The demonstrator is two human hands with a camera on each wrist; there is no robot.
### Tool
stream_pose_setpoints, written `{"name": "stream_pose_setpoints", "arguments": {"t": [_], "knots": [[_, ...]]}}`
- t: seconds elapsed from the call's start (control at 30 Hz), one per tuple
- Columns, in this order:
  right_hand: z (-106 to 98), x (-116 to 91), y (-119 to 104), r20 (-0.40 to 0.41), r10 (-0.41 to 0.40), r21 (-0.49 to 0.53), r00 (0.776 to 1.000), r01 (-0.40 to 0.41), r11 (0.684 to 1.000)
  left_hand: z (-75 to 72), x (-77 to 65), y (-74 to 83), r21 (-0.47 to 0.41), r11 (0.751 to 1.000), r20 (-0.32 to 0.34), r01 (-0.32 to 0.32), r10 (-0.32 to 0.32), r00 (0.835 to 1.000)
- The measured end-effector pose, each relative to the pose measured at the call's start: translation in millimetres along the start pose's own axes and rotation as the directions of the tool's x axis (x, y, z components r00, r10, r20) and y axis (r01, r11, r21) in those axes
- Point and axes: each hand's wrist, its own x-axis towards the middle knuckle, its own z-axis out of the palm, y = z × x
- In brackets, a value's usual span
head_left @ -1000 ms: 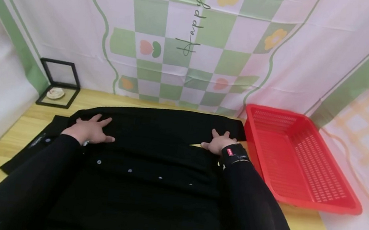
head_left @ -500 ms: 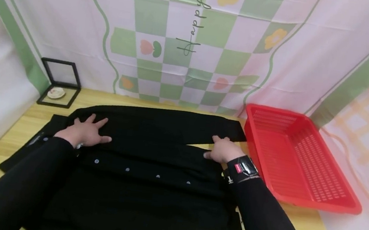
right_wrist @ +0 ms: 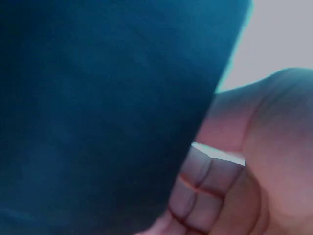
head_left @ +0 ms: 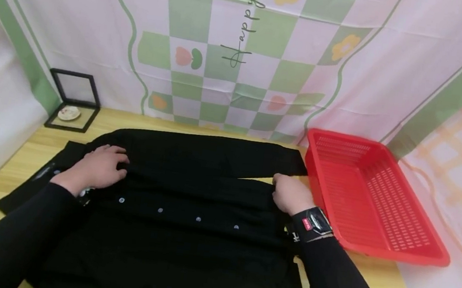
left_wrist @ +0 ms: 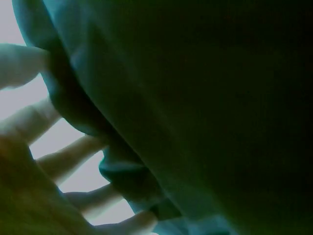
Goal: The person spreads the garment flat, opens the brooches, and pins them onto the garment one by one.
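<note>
A black button-up shirt [head_left: 181, 263] lies spread sideways on the wooden table, its row of small buttons running across the middle. One sleeve [head_left: 212, 154] is laid straight along the far side. My left hand [head_left: 95, 168] rests on the shirt near the collar end, fingers drawn closer together; in the left wrist view its fingers [left_wrist: 73, 156] reach to a wrinkled fabric edge. At the hem end my right hand [head_left: 291, 194] pinches the shirt's far corner. The right wrist view shows that hand's curled fingers [right_wrist: 203, 188] at the cloth's edge, fingertips partly hidden behind it.
A red plastic basket [head_left: 329, 189] stands right of the shirt, close to my right hand. At the back left sits a black-framed stand [head_left: 72, 128] with a small round pale object [head_left: 69, 113]. A patterned curtain [head_left: 227, 33] hangs behind the table [head_left: 374, 281].
My right hand has moved right and toward me from the sleeve to the hem corner, its fingers curling in. My left hand has shifted slightly left, its spread fingers drawing together.
</note>
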Motion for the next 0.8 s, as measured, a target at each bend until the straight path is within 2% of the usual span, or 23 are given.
{"name": "stream_pose_setpoints", "arguments": {"t": [0.13, 0.3, 0.37, 0.43, 0.53, 0.63, 0.7, 0.8], "knots": [[-13, -12, 1, -0.091, 0.071, 0.008, 0.993, -0.07, 0.998, 1.2, 1.0, -3.9, 0.023, 1.0, -0.09, -0.012, 0.014, 0.996], [-19, -23, -3, -0.243, 0.123, 0.036, 0.962, -0.117, 0.992, 3.7, 2.3, -4.8, 0.016, 1.0, -0.177, 0.025, -0.022, 0.984], [-17, -23, -5, -0.264, 0.122, 0.027, 0.957, -0.119, 0.992, 4.0, -0.2, -4.9, 0.028, 0.998, -0.193, 0.05, -0.044, 0.98], [-13, -21, -7, -0.216, 0.108, 0.026, 0.97, -0.105, 0.994, 3.7, -4.3, -5.3, 0.057, 0.996, -0.203, 0.071, -0.058, 0.978], [-6, -16, -10, -0.062, 0.072, 0.061, 0.995, -0.068, 0.996, 3.1, -12.0, -8.1, 0.104, 0.99, -0.215, 0.1, -0.076, 0.974], [-1, -12, -10, 0.029, 0.037, 0.119, 0.999, -0.041, 0.992, 2.3, -18.9, -15.0, 0.131, 0.985, -0.224, 0.114, -0.082, 0.971], [0, -10, -9, -0.006, 0.015, 0.126, 1.0, -0.014, 0.992, 1.4, -21.8, -21.4, 0.132, 0.983, -0.216, 0.125, -0.094, 0.972], [-2, -10, -5, -0.104, 0.025, 0.138, 0.994, -0.011, 0.99, -1.4, -23.1, -31.3, 0.137, 0.982, -0.194, 0.132, -0.104, 0.976]]}}
